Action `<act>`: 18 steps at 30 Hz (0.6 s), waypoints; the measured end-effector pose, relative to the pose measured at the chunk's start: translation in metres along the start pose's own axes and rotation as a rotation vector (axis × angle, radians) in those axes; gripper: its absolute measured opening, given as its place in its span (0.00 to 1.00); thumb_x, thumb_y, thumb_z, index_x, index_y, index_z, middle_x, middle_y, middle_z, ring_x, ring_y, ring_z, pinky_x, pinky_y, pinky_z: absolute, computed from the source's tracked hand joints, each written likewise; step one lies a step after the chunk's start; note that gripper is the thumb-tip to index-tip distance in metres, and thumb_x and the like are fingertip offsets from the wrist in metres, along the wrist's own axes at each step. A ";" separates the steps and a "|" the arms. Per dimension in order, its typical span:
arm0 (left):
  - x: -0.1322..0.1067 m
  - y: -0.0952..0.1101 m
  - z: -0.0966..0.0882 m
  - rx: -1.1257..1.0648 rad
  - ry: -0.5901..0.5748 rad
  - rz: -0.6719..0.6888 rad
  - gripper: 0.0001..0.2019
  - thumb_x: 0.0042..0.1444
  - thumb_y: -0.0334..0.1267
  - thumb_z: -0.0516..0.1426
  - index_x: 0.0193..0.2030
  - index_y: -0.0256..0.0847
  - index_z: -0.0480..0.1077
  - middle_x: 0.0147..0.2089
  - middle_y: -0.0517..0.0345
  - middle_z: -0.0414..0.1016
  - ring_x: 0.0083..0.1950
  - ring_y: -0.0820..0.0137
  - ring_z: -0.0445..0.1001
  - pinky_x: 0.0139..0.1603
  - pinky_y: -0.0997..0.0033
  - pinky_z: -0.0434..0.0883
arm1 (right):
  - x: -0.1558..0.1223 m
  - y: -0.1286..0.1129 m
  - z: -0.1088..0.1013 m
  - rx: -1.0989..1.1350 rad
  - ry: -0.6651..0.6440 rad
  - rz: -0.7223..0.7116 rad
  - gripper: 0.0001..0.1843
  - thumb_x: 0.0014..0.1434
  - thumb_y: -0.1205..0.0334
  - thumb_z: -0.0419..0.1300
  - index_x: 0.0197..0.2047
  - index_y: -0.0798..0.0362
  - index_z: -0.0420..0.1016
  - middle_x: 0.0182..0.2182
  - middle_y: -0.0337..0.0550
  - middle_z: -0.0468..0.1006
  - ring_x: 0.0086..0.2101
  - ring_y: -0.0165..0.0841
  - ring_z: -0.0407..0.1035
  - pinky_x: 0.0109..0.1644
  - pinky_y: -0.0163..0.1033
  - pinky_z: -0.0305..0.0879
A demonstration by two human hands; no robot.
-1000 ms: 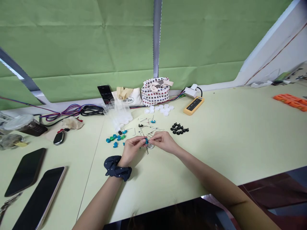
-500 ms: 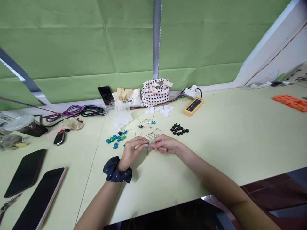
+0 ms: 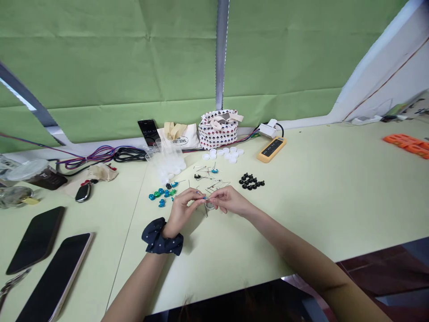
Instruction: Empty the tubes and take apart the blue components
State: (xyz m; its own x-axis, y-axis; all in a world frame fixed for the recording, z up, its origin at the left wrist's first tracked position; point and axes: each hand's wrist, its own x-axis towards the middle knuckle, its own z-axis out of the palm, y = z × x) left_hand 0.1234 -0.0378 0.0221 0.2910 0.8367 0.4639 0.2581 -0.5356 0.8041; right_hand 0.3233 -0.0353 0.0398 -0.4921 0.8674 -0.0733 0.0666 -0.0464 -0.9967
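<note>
My left hand (image 3: 181,206) is closed, thumb and forefinger pinching a small blue part (image 3: 204,197) with a thin piece sticking out. My right hand (image 3: 231,200) meets it from the right, its fingertips pressed together at the same spot; whatever they hold is too small to make out. Under the fingertips lies a small round clear piece (image 3: 210,206). Thin bent metal pins (image 3: 214,183) are scattered just beyond both hands. Blue and green knob-like parts (image 3: 166,193) lie left of them, and a cluster of black knob-like parts (image 3: 250,182) sits to the right.
Clear plastic tubes (image 3: 164,158) and white round caps (image 3: 232,155) lie farther back. Behind them stand a patterned pouch (image 3: 218,130) and a phone with a timer (image 3: 148,131). A yellow device (image 3: 271,149) lies right. Two phones (image 3: 55,277) and a car key (image 3: 83,192) are left.
My right hand's fingers have loosened and shifted slightly, showing more of the round clear piece below. The blue part stays pinched in my left hand and now shows more clearly.
</note>
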 end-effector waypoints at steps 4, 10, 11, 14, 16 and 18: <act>0.000 0.002 -0.003 -0.056 -0.024 -0.040 0.06 0.55 0.39 0.59 0.35 0.40 0.75 0.41 0.49 0.77 0.47 0.63 0.74 0.47 0.62 0.71 | 0.000 0.000 -0.004 0.072 -0.128 -0.009 0.20 0.50 0.49 0.64 0.36 0.59 0.74 0.24 0.39 0.72 0.17 0.23 0.62 0.24 0.33 0.60; -0.002 0.006 0.001 -0.013 -0.052 -0.117 0.08 0.54 0.42 0.59 0.35 0.39 0.74 0.36 0.51 0.77 0.39 0.66 0.75 0.41 0.67 0.71 | 0.000 0.012 0.010 -0.353 0.080 -0.108 0.05 0.56 0.65 0.56 0.29 0.54 0.66 0.21 0.35 0.69 0.21 0.25 0.61 0.26 0.31 0.55; -0.002 0.006 0.003 -0.024 -0.053 -0.145 0.09 0.55 0.42 0.59 0.34 0.38 0.73 0.35 0.52 0.77 0.37 0.67 0.74 0.39 0.69 0.71 | -0.001 0.013 0.012 -0.476 0.131 -0.166 0.05 0.56 0.68 0.55 0.28 0.54 0.65 0.22 0.36 0.69 0.23 0.26 0.62 0.28 0.31 0.55; -0.004 0.005 0.007 -0.133 -0.037 -0.250 0.11 0.55 0.44 0.58 0.32 0.37 0.70 0.32 0.55 0.74 0.31 0.72 0.72 0.32 0.73 0.69 | -0.003 0.011 0.015 -0.763 0.228 -0.338 0.07 0.55 0.73 0.52 0.28 0.53 0.64 0.25 0.38 0.69 0.26 0.28 0.62 0.31 0.32 0.54; -0.004 0.004 0.010 -0.207 -0.031 -0.299 0.11 0.56 0.44 0.58 0.32 0.37 0.68 0.28 0.59 0.72 0.27 0.74 0.69 0.28 0.75 0.66 | -0.003 0.010 0.015 -0.848 0.249 -0.396 0.07 0.56 0.73 0.51 0.29 0.53 0.64 0.27 0.40 0.70 0.28 0.29 0.62 0.32 0.33 0.53; -0.005 0.003 0.011 -0.239 -0.035 -0.314 0.11 0.55 0.44 0.58 0.31 0.37 0.66 0.27 0.60 0.70 0.26 0.75 0.68 0.27 0.76 0.65 | -0.002 0.011 0.013 -0.866 0.262 -0.408 0.07 0.57 0.72 0.52 0.29 0.53 0.64 0.27 0.40 0.70 0.28 0.29 0.62 0.32 0.33 0.53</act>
State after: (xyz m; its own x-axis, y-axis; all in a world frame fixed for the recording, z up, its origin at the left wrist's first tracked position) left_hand 0.1332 -0.0449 0.0186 0.2643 0.9490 0.1720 0.1186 -0.2089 0.9707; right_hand 0.3134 -0.0443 0.0290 -0.4184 0.8231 0.3839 0.5970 0.5678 -0.5668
